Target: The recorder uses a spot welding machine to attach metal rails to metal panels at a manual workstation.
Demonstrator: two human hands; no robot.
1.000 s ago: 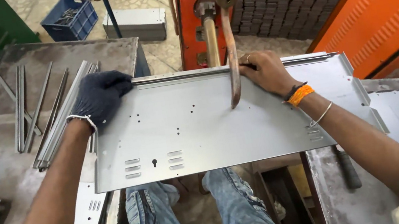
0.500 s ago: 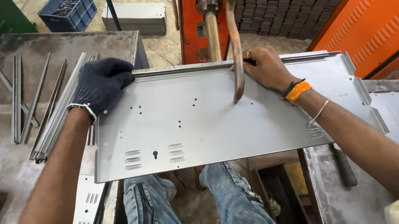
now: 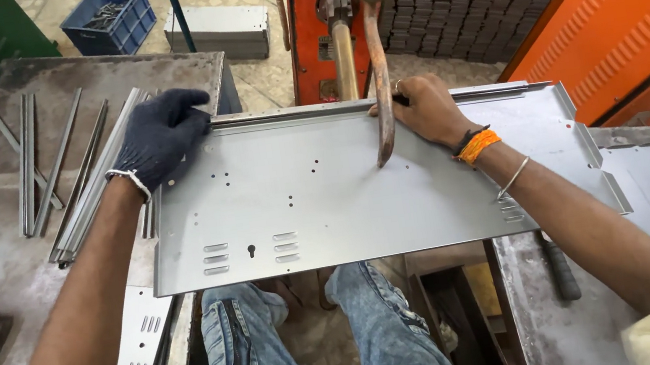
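Grey sheet-metal panel (image 3: 344, 197), flat and punched with small holes and slots, lies across the person's lap between two steel tables. The left hand (image 3: 158, 138), in a dark knitted glove, clasps the panel's far left corner. The bare right hand (image 3: 425, 113) pinches the far edge beside the curved copper welding arm (image 3: 380, 90), whose tip touches the panel. Thin metal strips (image 3: 61, 173) lie on the left table (image 3: 8, 278).
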